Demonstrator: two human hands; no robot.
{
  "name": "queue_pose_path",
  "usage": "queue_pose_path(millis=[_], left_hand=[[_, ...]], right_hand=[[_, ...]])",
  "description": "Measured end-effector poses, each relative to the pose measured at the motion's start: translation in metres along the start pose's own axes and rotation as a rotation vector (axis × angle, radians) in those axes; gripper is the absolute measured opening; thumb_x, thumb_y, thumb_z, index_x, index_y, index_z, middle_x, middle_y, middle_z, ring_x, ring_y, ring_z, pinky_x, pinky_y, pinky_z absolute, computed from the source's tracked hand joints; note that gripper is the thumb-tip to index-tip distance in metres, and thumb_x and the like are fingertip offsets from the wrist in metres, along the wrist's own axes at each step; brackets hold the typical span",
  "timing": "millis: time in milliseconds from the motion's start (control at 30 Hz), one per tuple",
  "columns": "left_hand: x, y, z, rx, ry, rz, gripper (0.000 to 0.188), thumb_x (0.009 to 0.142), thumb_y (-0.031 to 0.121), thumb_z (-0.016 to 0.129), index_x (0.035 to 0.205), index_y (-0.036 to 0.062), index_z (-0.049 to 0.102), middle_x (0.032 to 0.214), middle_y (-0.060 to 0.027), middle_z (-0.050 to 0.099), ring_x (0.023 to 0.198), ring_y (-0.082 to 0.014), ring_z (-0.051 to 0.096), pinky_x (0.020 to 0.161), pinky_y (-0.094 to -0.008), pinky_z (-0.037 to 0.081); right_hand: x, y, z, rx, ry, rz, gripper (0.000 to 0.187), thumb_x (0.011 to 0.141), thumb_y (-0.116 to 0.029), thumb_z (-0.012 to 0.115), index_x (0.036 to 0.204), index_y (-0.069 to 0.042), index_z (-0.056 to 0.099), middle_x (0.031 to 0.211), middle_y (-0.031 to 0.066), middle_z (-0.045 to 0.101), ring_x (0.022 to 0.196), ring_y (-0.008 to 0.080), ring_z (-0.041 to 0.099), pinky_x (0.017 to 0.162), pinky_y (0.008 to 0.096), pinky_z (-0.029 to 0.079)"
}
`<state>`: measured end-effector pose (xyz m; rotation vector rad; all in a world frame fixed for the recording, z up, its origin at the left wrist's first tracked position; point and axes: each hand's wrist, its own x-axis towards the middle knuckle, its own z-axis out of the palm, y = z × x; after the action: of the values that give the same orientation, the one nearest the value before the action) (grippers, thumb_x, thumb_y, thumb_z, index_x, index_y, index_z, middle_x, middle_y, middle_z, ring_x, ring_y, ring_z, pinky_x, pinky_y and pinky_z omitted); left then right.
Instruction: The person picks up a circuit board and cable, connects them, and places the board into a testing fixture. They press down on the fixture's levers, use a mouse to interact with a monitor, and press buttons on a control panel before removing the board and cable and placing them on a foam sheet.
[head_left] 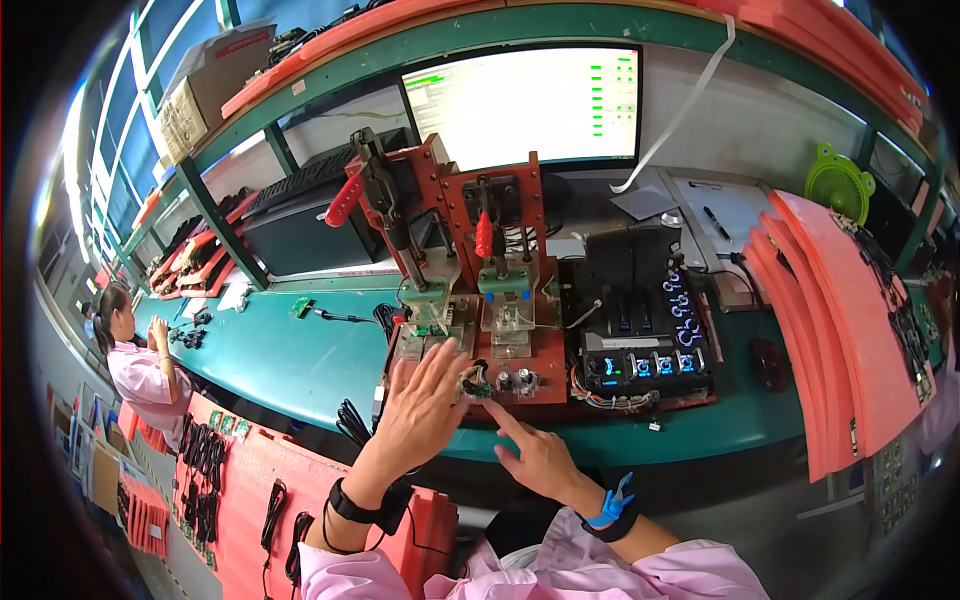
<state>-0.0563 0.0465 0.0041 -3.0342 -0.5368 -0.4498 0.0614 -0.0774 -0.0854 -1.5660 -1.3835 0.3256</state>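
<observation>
A long green surface [300, 360] ran across the workstation, and behind it a monitor [525, 105] glowed white with green rows, too bright to read anything else from it. To the right, stacked red foam trays [830, 330] leaned against the bench, and a further red tray [250, 490] with black cables lay lower left, near where another person in pink [140, 370] worked at the far end. In the middle stood a red test fixture [470, 290] with two toggle clamps, both levers raised, so the pressing step looked not yet made. Beside it sat a black control box [645, 345] with lit blue displays. At the fixture's front edge lay a small wired connector piece [478, 384], seemingly placed but not yet clamped. The left hand [420, 405] hovered over that spot, its grip spread wide, fingers splayed and holding nothing, fingertips just beside the piece. The right hand [535, 455] had its grip mostly curled, holding nothing, index finger extended toward the fixture's base plate, touching or nearly so; which, could not be told.
</observation>
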Motion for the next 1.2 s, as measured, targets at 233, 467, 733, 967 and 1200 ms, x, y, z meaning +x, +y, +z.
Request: queue_pose_path(millis=[233, 467, 733, 967, 1200], left_hand=[[0.013, 0.031, 0.012, 0.025, -0.001, 0.168, 0.055, 0.074, 0.028, 0.061, 0.118, -0.002, 0.046, 0.131, -0.0106, 0.037, 0.126, -0.028, 0.027, 0.099, -0.0482, 0.021], [0.024, 0.032, 0.011, -0.006, -0.06, 0.108, 0.061, 0.072, 0.034, 0.063, 0.118, -0.0019, 0.046, 0.133, -0.0094, 0.036, 0.127, -0.0272, 0.027, 0.1, -0.0472, 0.02], [0.025, 0.033, 0.007, 0.059, -0.097, 0.039, 0.065, 0.072, 0.038, 0.063, 0.12, -0.002, 0.044, 0.134, -0.0098, 0.034, 0.128, -0.0274, 0.025, 0.101, -0.0468, 0.019], [0.023, 0.06, 0.019, 0.193, -0.089, 0.139, 0.07, 0.073, 0.041, 0.062, 0.121, -0.0055, 0.041, 0.133, -0.0121, 0.035, 0.129, -0.027, 0.023, 0.102, -0.0464, 0.018], [0.034, 0.056, 0.012, 0.139, -0.133, 0.206, 0.069, 0.074, 0.039, 0.061, 0.123, -0.0043, 0.039, 0.132, -0.0119, 0.036, 0.129, -0.0251, 0.023, 0.102, -0.0458, 0.019]], right_hand=[[-0.035, 0.037, -0.019, -0.248, 0.106, -0.095, 0.028, 0.075, -0.011, 0.056, 0.103, -0.01, 0.056, 0.075, 0.01, 0.061, 0.062, 0.0296, 0.059, 0.052, 0.0374, 0.048], [-0.035, 0.049, -0.035, -0.002, 0.221, -0.076, 0.009, 0.075, -0.005, 0.056, 0.083, -0.006, 0.058, 0.074, 0.0105, 0.06, 0.06, 0.0293, 0.058, 0.05, 0.035, 0.046], [-0.04, 0.053, -0.032, 0.043, 0.28, -0.132, 0.009, 0.074, -0.002, 0.056, 0.083, -0.004, 0.059, 0.072, 0.0103, 0.059, 0.055, 0.0256, 0.057, 0.049, 0.031, 0.045], [-0.045, 0.054, -0.032, 0.01, 0.283, -0.152, 0.01, 0.074, -0.002, 0.057, 0.083, -0.006, 0.059, 0.069, 0.0087, 0.058, 0.055, 0.0255, 0.057, 0.048, 0.0321, 0.045], [-0.044, 0.056, -0.031, -0.038, 0.276, -0.172, 0.01, 0.074, -0.004, 0.057, 0.083, -0.007, 0.058, 0.067, 0.0073, 0.057, 0.053, 0.0255, 0.056, 0.047, 0.0333, 0.045]])
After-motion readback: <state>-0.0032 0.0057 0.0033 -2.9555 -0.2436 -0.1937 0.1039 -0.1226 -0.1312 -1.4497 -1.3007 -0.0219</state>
